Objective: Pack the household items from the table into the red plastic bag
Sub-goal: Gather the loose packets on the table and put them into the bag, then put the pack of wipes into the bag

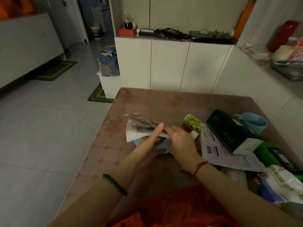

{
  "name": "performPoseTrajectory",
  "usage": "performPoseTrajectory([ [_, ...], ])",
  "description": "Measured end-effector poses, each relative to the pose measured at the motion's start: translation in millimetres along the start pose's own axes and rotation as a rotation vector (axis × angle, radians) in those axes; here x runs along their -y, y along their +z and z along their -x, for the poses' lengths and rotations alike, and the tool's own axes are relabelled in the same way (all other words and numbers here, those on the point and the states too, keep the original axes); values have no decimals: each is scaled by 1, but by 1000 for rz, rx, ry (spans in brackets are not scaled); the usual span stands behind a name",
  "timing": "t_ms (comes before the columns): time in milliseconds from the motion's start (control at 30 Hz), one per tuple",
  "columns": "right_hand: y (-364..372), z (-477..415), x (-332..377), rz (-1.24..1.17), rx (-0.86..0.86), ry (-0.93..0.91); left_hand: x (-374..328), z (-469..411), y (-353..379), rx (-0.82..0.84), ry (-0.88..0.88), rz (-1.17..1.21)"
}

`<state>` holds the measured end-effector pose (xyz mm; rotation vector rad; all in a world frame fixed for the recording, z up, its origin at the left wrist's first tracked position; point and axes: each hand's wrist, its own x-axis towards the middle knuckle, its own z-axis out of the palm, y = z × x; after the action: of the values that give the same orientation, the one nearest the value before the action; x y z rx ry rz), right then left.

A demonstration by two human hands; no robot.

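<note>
A flat packet (139, 126), dark and grey on top with a white edge, is held a little above the brown table (147, 102) near its middle. My left hand (147, 143) lies against the packet's near side with straight fingers. My right hand (180, 141) grips the packet's right end with curled fingers, though it is blurred. A light blue thing (161, 145) shows just under both hands. The red plastic bag (172, 210) lies crumpled at the table's near edge, below my forearms.
On the right of the table lie a green cartoon-printed pack (192, 122), a dark green box (229, 131), a blue cup (254, 122), a white printed sheet (213, 146), a green packet (268, 153) and a tissue pack (287, 182). White cabinets (168, 63) stand behind.
</note>
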<state>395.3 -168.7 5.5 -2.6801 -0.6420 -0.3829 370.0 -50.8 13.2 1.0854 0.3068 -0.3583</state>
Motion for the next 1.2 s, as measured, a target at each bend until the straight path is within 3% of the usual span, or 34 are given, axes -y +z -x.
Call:
performPoseTrajectory([
  [133, -8, 43, 33, -11, -33, -142, 9, 13, 8, -96, -44, 349],
  [267, -39, 73, 51, -153, 140, -192, 10, 39, 0, -250, 51, 251],
  [333, -66, 87, 58, -352, 79, -46, 2, 56, -3, -264, 145, 123],
  [433, -112, 96, 60, -520, -278, 173, -14, 95, 7, -54, 225, -101],
  [500, -143, 95, 59, -819, -154, 415, -19, 122, 24, 82, 217, -286],
  [567, -161, 97, 51, -1149, 38, 516, -18, 139, 38, 162, 190, -405],
  [600, -168, 102, 49, -1213, 74, 545, -18, 146, 46, 175, 187, -448],
  [667, -176, 117, 43, -1139, -13, 571, -15, 157, 55, 178, 222, -561],
  [800, -198, 152, 25, -1113, -355, 626, -2, 175, 48, 246, 348, -976],
  [900, -216, 182, 9, -1237, -481, 689, 16, 181, 33, 293, 427, -1685],
  [967, -221, 205, 2, -1347, -508, 717, 28, 188, 35, 312, 451, -1999],
  [1067, -207, 243, -7, -1492, -355, 796, 38, 197, 45, 230, 410, -2089],
  [1200, -171, 282, 3, -1480, 62, 937, 19, 188, 37, -2, 393, -1677],
])
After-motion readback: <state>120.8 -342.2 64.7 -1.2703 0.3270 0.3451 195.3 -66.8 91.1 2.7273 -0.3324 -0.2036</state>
